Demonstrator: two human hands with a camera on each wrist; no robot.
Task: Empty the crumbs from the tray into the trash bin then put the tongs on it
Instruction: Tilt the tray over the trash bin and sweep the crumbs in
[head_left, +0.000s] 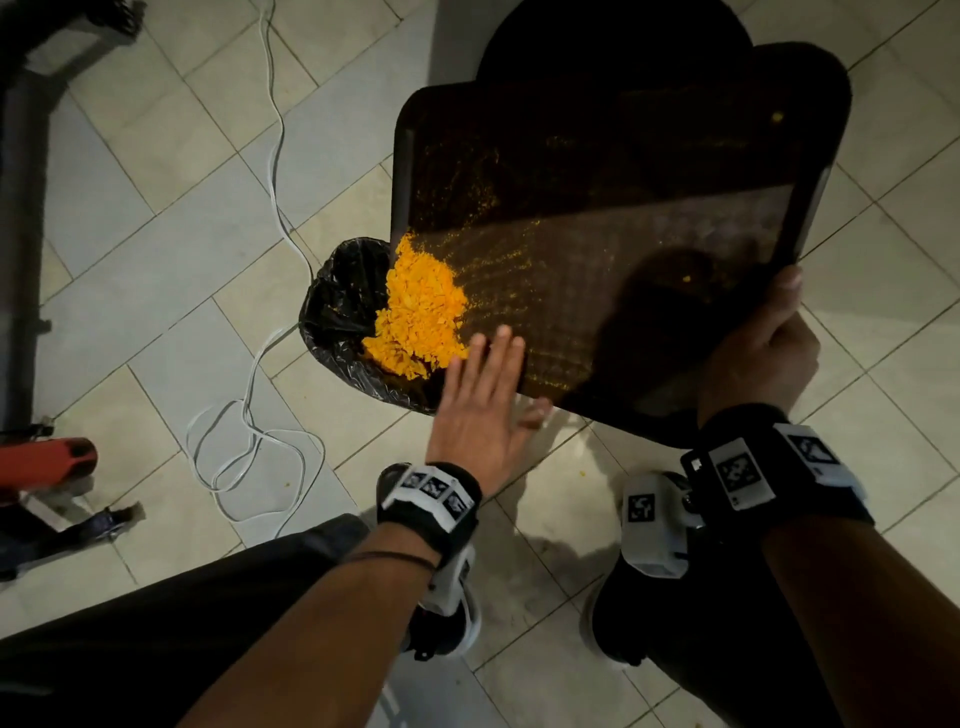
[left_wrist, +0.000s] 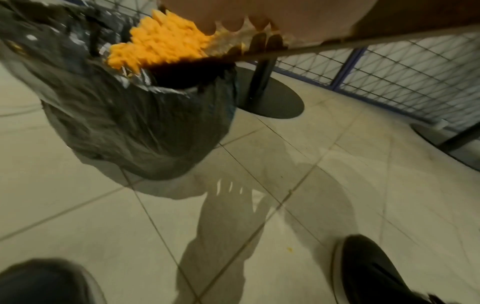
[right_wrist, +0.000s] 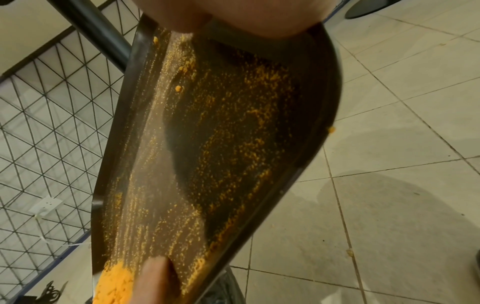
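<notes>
My left hand lies flat with straight fingers on the lower left part of the tray, and the fingertips touch the edge of the orange crumbs. It holds nothing. My right hand grips the tray at its lower right corner in the head view, the thumb over the rim and the other fingers under it, so I cannot see them. The two hands are well apart, one at each end of the near side of the tray.

The tray is dark and rectangular, and it is tilted, with the left corner lower. The crumbs are gathered in a heap at this low corner, just above the opening of the trash bin. Thin orange dust lies in streaks over the rest of the tray surface, and a few single bits sit near the upper right and near the thumb. The trash bin is lined with a black plastic bag and stands on the tiled floor at the centre left of the frame, partly under the tray.

A white cable lies in loops on the floor to the left of the bin. At the bottom of the frame I see my two dark shoes. In the left wrist view a black round base with a pole stands behind the bin, and a wire grid panel is at the upper right. I do not find the tongs in any view.
</notes>
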